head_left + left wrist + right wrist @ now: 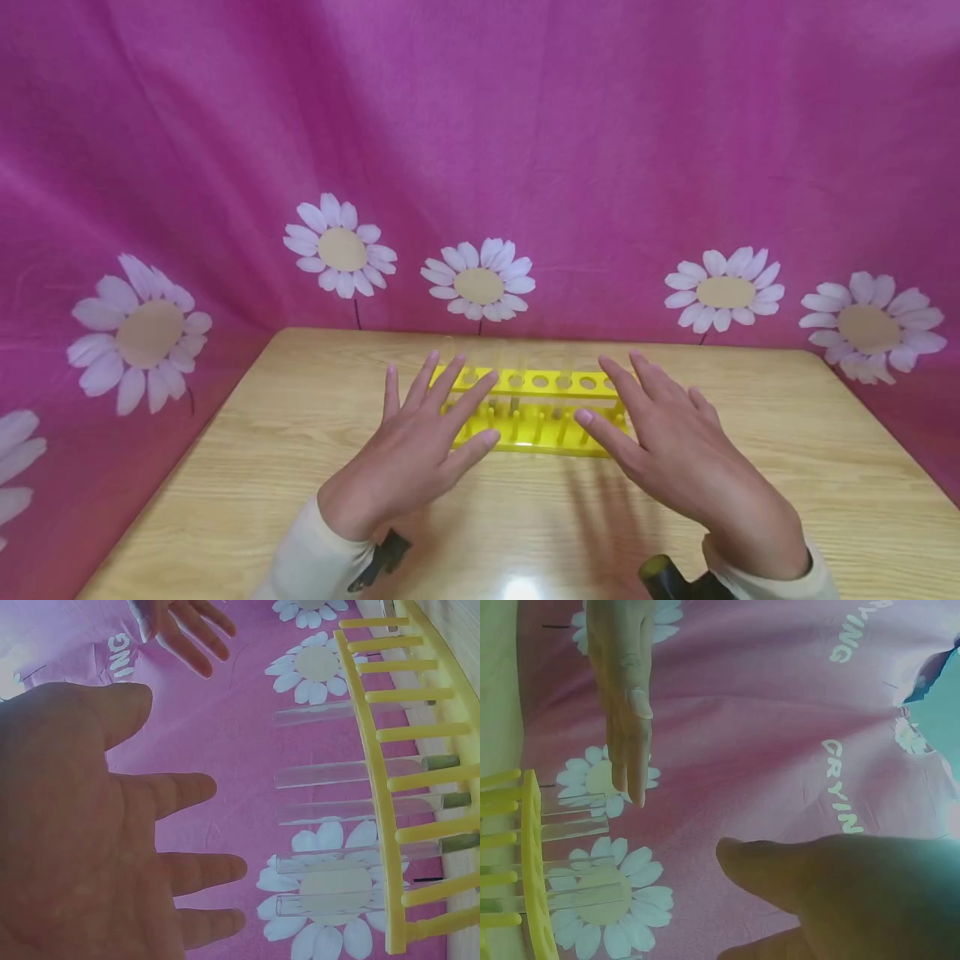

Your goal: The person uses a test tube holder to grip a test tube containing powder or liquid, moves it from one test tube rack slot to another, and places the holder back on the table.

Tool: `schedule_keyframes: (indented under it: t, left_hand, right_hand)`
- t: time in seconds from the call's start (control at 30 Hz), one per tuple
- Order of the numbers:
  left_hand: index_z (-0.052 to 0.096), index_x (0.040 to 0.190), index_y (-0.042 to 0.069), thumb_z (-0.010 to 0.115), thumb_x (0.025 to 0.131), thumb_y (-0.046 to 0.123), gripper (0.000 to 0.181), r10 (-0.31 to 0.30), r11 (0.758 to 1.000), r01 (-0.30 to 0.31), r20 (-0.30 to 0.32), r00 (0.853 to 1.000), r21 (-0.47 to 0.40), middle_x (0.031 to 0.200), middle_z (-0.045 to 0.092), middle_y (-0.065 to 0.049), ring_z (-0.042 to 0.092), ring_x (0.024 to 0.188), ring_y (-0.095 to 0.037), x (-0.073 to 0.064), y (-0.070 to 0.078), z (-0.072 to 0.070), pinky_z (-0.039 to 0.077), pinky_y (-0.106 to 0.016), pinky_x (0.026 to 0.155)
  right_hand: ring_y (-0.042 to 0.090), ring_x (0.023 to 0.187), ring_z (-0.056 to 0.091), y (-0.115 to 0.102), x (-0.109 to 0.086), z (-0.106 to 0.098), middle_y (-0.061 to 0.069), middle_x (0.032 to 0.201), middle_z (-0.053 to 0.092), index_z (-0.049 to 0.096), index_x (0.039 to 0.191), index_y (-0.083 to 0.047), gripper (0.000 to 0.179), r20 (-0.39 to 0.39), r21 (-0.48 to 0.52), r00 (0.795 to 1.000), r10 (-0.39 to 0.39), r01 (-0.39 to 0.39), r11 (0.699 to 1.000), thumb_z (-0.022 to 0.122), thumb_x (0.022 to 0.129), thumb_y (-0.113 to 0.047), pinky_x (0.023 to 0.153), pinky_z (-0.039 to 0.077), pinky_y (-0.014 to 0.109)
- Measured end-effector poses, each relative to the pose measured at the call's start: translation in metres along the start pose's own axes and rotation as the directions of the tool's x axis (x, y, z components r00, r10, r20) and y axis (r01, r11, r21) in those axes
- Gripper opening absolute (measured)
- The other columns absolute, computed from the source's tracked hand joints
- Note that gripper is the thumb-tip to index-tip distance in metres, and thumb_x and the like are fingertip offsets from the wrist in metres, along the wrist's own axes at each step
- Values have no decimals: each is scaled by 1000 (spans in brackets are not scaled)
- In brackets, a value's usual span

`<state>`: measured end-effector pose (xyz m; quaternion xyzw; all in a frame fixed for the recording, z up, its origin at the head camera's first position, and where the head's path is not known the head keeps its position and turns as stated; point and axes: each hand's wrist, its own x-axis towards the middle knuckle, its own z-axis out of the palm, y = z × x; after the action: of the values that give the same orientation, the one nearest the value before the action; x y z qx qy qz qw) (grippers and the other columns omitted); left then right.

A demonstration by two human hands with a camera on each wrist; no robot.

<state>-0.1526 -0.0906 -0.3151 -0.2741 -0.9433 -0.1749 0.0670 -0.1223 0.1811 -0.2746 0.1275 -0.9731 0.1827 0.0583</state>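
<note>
- A yellow test tube rack [528,392] stands upright near the far side of the table, close to the cloth and lying lengthwise between the two hands. Its glossy upper bar is pierced by a row of round holes, and its broader base throws back a bright reflection.
- Rounded yellow pegs [424,735] form a row along the rack, in the same yellow as its bars.
- Slim, clear test tubes [319,777] pass through the upper bar and project well above it; five show in the left wrist view. Several look dark green at the lower end, though whether that is a filling or a tip cannot be told.
- The left hand [412,446] is wide open, fingers spread and extended, and holds nothing. In the head view its fingers overlap the rack's left end; the left wrist view shows a gap between fingertips and tubes.
- The right hand [678,446] is likewise open and holds nothing, its thumb held away from the fingers, in front of the rack's right end in the head view.
- Pale sleeves [318,554] cover both forearms, with dark wrist gear [384,558] beneath.
- The table [817,450] has a light wood grain.
- Around it hangs a magenta cloth [600,167] with white daisies [478,286] and white lettering [841,787].
</note>
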Motion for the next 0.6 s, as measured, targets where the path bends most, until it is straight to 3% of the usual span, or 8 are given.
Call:
schedule_keyframes:
  t: [0.37, 0.6]
  left_hand:
    - [24, 153, 34, 40, 96, 59, 64, -17, 999, 19, -52, 999, 37, 161, 14, -6, -1, 147, -32, 1, -4, 0, -13, -66, 109]
    - [29, 152, 29, 48, 94, 56, 68, -102, 991, 108, -87, 991, 79, 159, 19, -9, 4, 147, -33, 8, -16, 3, -8, -64, 112]
  right_hand:
    - [46, 141, 16, 4, 4, -3, 25, 156, 16, 21, 155, -14, 84, 38, -9, 999, 31, -31, 999, 37, 92, -68, 105, 8, 72]
    - [48, 139, 18, 15, 8, 0, 30, 154, 18, 22, 154, -9, 84, 34, -2, 998, 48, -48, 999, 39, 93, -66, 104, 9, 74]
